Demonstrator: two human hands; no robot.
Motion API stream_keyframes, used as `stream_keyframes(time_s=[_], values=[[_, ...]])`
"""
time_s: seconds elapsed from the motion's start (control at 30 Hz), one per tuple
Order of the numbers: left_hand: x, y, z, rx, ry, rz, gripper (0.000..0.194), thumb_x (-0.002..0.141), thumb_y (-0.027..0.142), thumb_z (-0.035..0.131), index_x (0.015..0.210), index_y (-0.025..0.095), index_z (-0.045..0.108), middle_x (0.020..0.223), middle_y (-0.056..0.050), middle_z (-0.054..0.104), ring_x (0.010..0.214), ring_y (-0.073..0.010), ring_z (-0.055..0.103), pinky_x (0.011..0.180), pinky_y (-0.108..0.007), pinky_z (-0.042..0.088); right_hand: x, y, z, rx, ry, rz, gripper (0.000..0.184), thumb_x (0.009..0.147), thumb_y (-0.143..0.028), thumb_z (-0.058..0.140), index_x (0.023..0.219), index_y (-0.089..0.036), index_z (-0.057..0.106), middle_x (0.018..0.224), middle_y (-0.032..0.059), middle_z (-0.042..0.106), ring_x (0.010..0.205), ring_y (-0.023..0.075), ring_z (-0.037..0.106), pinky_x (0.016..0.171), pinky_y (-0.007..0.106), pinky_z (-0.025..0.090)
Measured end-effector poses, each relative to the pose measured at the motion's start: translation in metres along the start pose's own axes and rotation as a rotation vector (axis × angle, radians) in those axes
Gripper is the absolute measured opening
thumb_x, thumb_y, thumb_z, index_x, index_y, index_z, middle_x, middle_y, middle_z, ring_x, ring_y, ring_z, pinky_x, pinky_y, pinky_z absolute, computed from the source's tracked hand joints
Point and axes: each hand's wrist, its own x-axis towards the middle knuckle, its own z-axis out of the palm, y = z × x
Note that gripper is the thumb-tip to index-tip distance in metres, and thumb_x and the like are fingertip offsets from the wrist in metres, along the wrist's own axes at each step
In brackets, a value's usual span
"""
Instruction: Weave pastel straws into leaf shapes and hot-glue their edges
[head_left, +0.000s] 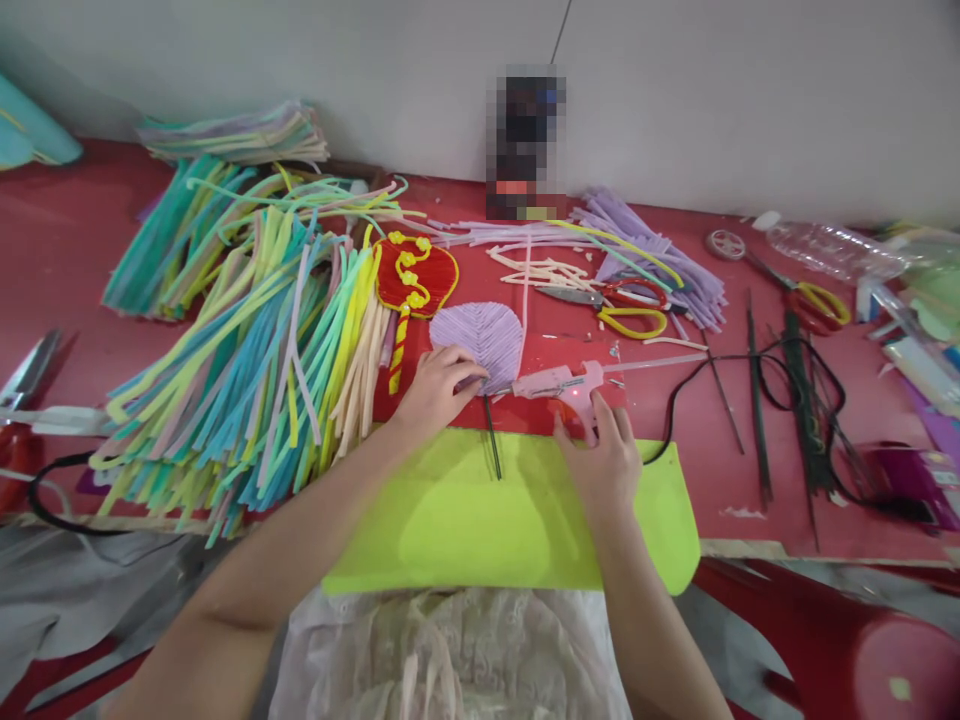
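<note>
My left hand (444, 383) pinches the lower edge of a purple leaf-shaped piece (487, 330) of pipe cleaners laid in slanting rows. Two thin dark stems (492, 440) stick out below it toward me. In my right hand (604, 450) is a pink hot glue gun (559, 385), its handle wrapped by the fingers. The gun's nozzle points left, close beside the base of the purple piece; I cannot tell whether it touches. A pink glue stick (660, 361) runs out of its back. Just past my left hand lies a red fan shape (420, 275) with yellow trim.
Pipe cleaners in many colours (247, 350) are heaped at left, with a purple bundle (652, 255) at back right. Scissors (630, 305) lie behind the gun. Dark stems (802, 400) and a black cord (679, 390) are at right. A lime-green sheet (450, 530) covers the front edge.
</note>
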Motion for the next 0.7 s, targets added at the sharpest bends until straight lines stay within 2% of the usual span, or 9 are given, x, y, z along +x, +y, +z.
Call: stream_keyframes(time_s=[0.37,0.7], values=[[0.0029,-0.0056,0.0023,-0.067,-0.065,0.012,0.009,0.083,0.017,0.064,0.090,0.021,0.069,0.093,-0.003,0.064,0.091,-0.0181,0.060,0.083,-0.037,0.043,-0.0056,0.0045,0.0078,-0.032,0.079,-0.102,0.040,0.081,-0.038,0.059,0.113,-0.015,0.064,0.081,0.0072,0.062,0.068,0.0177,0.060,0.061,0.029,0.051],[0.0045,-0.0033,0.0001,-0.065,-0.090,-0.018,0.008,0.084,0.019,0.063,0.089,0.021,0.069,0.092,-0.003,0.064,0.090,-0.0179,0.060,0.083,-0.037,0.043,-0.0054,0.0024,0.0058,0.036,0.004,-0.012,0.042,0.084,-0.042,0.056,0.115,-0.015,0.064,0.082,0.0079,0.062,0.067,0.0169,0.058,0.064,0.030,0.051]])
